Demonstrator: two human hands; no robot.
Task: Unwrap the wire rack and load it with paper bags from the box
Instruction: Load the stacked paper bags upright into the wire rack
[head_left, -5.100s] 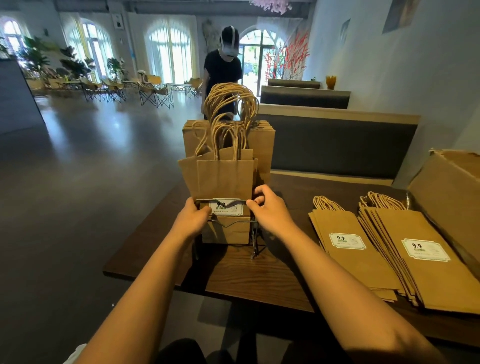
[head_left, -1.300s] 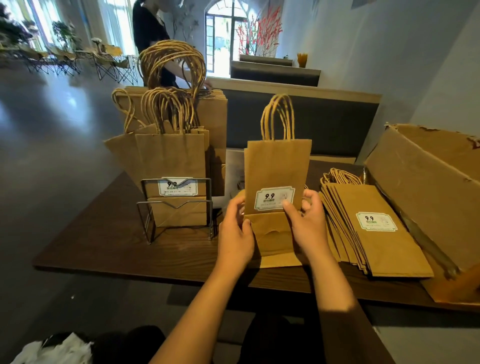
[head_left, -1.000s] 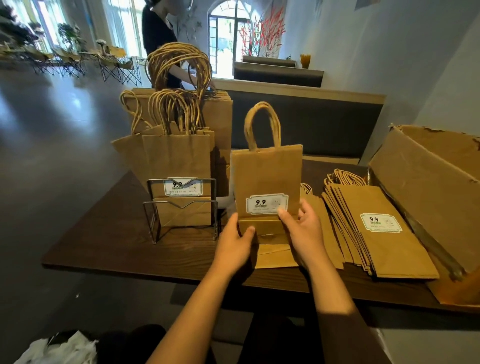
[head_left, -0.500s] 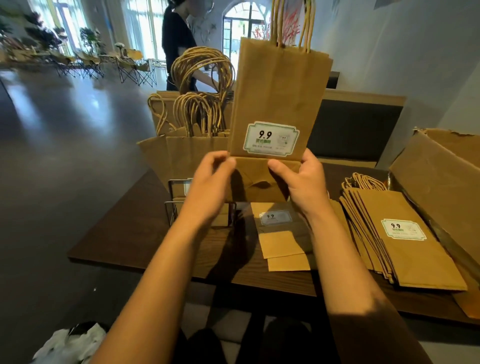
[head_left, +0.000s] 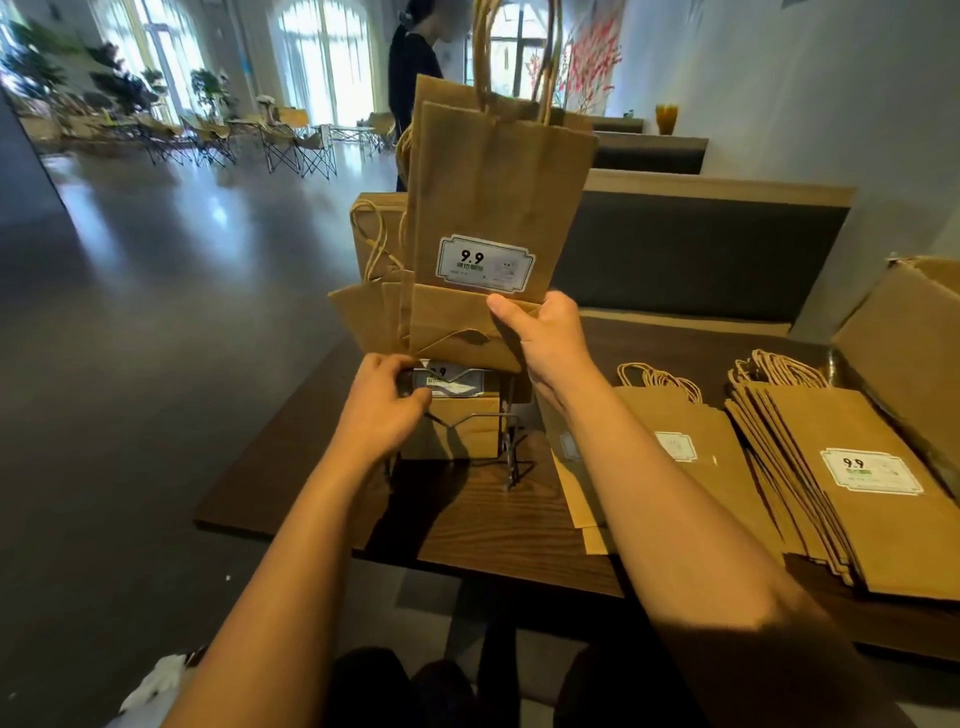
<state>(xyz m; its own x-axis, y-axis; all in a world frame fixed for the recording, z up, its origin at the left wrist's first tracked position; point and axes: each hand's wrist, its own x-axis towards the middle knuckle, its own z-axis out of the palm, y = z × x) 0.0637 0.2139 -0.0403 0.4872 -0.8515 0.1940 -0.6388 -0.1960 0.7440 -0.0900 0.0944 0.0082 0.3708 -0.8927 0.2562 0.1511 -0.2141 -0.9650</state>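
A flat brown paper bag (head_left: 493, 208) with a "9.9" label hangs upright above the wire rack (head_left: 506, 447). My right hand (head_left: 545, 338) pinches its folded bottom edge. My left hand (head_left: 382, 405) grips the top front wire of the rack, which stands on the dark wooden table (head_left: 467, 525) and holds several upright bags (head_left: 363, 322). The held bag hides most of those bags and their handles.
Two flat piles of paper bags (head_left: 852, 483) lie on the table to the right of the rack. An open cardboard box (head_left: 904, 353) sits at the far right. A padded bench back (head_left: 701, 260) runs behind the table. A person in black (head_left: 413, 78) stands beyond.
The bag has shifted left to above the rack. My left hand has let go of it and dropped to grip the rack's front wire. Only my right hand holds the bag.
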